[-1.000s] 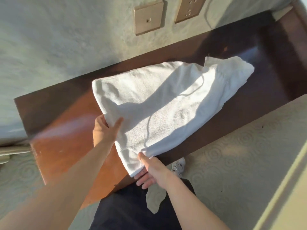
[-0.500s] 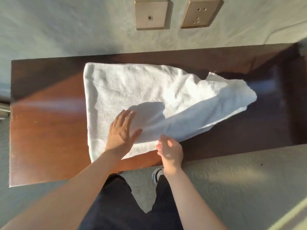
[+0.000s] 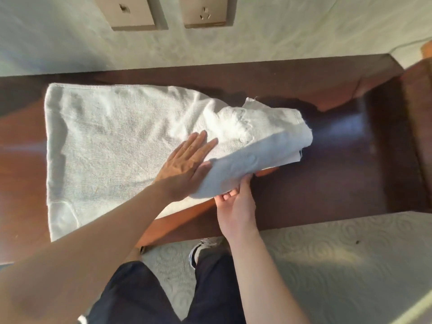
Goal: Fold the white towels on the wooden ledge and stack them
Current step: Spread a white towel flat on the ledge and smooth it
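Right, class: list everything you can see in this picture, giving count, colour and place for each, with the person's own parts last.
towel: one, white, spread on the ledge, right end lifted and bunched
wooden ledge: one, dark reddish brown, against the wall
wall plates: two, beige, on the wall above the ledge
wall: pale grey-green, behind the ledge
carpet: pale, swirl pattern, below the ledge
shoe: one, dark with white, on the carpet
trousers: dark, bottom centre
left hand: flat on the towel's middle
right hand: holds the towel's lifted near edge

bare forearms (image 3: 98, 232), dark navy trousers (image 3: 140, 298), grey-white sneaker (image 3: 203, 250)
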